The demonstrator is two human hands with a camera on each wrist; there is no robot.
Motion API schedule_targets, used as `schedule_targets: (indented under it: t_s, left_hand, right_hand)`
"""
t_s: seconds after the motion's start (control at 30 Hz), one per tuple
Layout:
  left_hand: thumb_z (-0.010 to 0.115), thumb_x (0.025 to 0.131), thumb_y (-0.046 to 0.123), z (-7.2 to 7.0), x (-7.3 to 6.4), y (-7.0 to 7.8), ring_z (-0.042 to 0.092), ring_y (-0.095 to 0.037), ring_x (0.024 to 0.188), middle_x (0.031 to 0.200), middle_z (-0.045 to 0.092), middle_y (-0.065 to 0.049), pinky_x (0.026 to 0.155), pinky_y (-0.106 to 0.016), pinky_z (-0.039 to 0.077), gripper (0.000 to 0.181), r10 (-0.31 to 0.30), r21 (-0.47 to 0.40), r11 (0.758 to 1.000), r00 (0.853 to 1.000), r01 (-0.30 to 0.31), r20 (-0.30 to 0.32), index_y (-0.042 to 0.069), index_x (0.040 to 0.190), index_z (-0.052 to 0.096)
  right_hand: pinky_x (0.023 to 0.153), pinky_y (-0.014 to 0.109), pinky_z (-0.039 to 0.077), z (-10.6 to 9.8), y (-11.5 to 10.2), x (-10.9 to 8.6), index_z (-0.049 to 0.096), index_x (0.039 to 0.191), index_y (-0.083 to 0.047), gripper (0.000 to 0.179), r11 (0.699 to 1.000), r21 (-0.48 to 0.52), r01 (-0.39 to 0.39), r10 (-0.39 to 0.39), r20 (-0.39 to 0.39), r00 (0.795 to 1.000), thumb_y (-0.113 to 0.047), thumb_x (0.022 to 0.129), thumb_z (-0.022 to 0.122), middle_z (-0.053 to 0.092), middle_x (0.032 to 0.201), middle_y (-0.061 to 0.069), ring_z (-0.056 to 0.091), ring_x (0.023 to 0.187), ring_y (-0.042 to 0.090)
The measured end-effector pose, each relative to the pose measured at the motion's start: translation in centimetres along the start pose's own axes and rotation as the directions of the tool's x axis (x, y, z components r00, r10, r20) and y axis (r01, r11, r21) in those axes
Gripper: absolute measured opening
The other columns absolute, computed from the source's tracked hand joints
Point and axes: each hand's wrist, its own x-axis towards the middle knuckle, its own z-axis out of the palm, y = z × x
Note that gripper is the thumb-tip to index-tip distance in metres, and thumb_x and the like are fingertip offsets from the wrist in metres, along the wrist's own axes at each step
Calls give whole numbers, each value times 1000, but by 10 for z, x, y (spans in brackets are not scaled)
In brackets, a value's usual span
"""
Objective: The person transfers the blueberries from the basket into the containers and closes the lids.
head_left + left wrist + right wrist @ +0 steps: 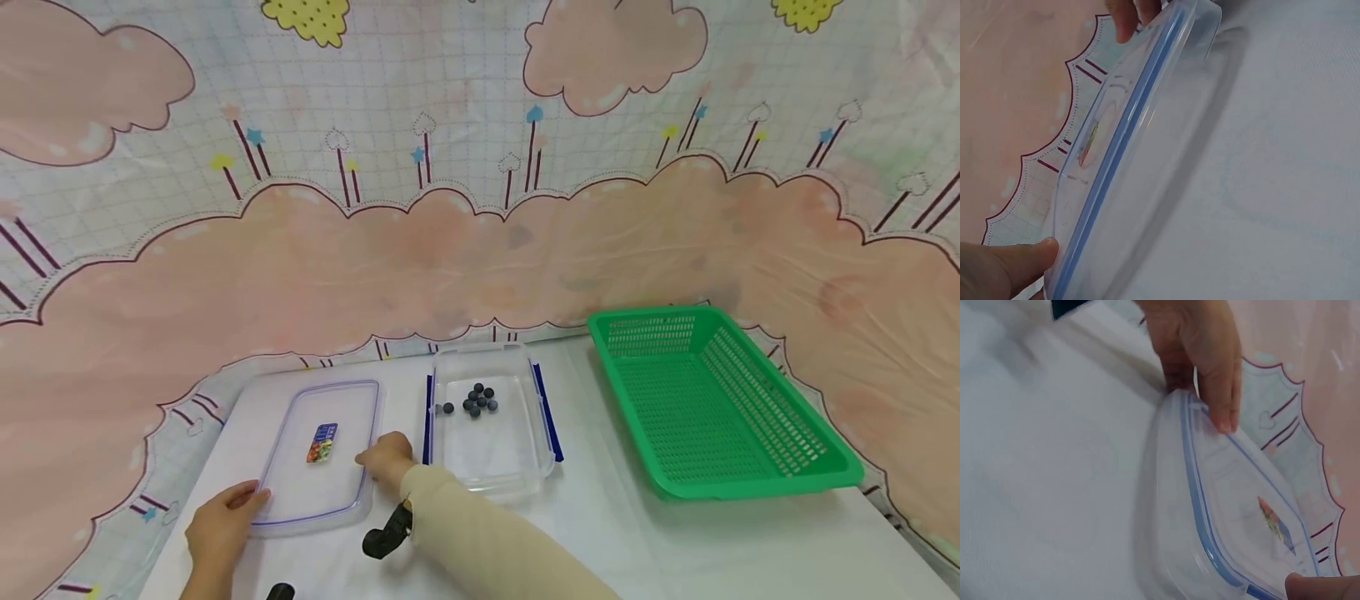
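Observation:
A clear plastic food box with a blue rim and a fruit-printed label lies at the left of the table, its top appearing covered. My left hand grips its near left corner, thumb over the rim. At its right side my right hand holds the edge; most of those fingers are hidden in the head view. In the right wrist view, the right thumb touches the rim. Right of this box stands a second, uncovered clear box with dark blue side clips. Several blueberries lie inside it.
A green perforated plastic basket stands on the right of the white-covered table. Patterned cloth rises behind the table. My right sleeve crosses in front of the uncovered box.

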Motion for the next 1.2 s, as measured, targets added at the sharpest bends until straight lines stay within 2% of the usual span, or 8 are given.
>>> schedule_targets:
  t_s: [0.33, 0.6, 0.77, 0.87, 0.93, 1.03, 1.13, 1.2]
  left_hand:
    - [71, 88, 42, -12, -7, -4, 50, -46, 121, 121, 64, -23, 95, -56, 41, 64, -133, -106, 984, 988, 141, 80, -3, 131, 58]
    - [75, 84, 44, -16, -8, -1, 56, -28, 111, 132, 58, -25, 82, -40, 49, 77, -218, -251, 933, 961, 256, 170, -1, 140, 49]
    - [79, 83, 37, -24, -8, 0, 51, 0, 81, 89, 63, 15, 68, -22, 47, 83, -214, -351, 884, 936, 308, 280, 4, 149, 40]
    - [75, 87, 35, -30, -9, 0, 49, -18, 107, 117, 66, -3, 92, -32, 48, 90, -183, -386, 859, 907, 335, 379, 6, 155, 24]
    - [74, 88, 39, -35, -8, -1, 37, -29, 120, 147, 45, -20, 94, -33, 45, 93, -175, -364, 865, 887, 346, 427, 8, 155, 17]
    - [71, 90, 42, -40, -10, 2, 28, -31, 122, 161, 10, -24, 89, -29, 44, 93, -161, -340, 877, 875, 338, 456, 9, 153, 12]
    - [74, 86, 43, -42, -13, 6, 42, -22, 95, 136, 54, -12, 65, -22, 40, 90, -208, -298, 893, 898, 337, 389, 10, 152, 23]
    - [77, 84, 41, -43, -17, 9, 42, -18, 78, 105, 61, 3, 59, -25, 38, 87, -249, -306, 883, 908, 356, 337, 11, 150, 30]
  right_hand:
    - [83, 36, 55, -10, -19, -10, 63, 111, 3, 35, 984, 174, -21, 18, 16, 1000, 1, 79, 77, 65, 107, 14, 63, 86, 22]
    - [84, 38, 56, -15, -20, -12, 64, 113, 2, 35, 979, 203, -37, 34, 18, 999, 5, 79, 74, 65, 102, 15, 64, 87, 24]
    - [85, 39, 56, -15, -16, -10, 64, 112, 1, 37, 977, 208, -50, 48, 16, 999, 7, 78, 74, 65, 103, 14, 64, 88, 25]
    - [77, 35, 56, -17, -17, -13, 64, 115, 1, 41, 966, 254, -50, 44, 30, 999, 10, 76, 73, 64, 100, 12, 62, 83, 22]
    - [71, 31, 54, -20, -18, -16, 63, 120, 0, 46, 959, 280, -42, 28, 53, 998, 11, 76, 72, 64, 96, 10, 59, 78, 19]
    - [64, 26, 53, -26, -20, -20, 62, 125, -1, 53, 951, 307, -21, -4, 82, 997, 12, 75, 72, 64, 89, 8, 58, 73, 16]
    - [65, 26, 55, -32, -22, -23, 61, 128, -2, 54, 951, 310, 0, -34, 105, 994, 10, 76, 72, 63, 86, 7, 59, 74, 15]
    - [66, 27, 56, -35, -22, -26, 61, 128, -3, 54, 946, 324, 9, -48, 114, 992, 9, 76, 72, 62, 87, 6, 60, 75, 15]
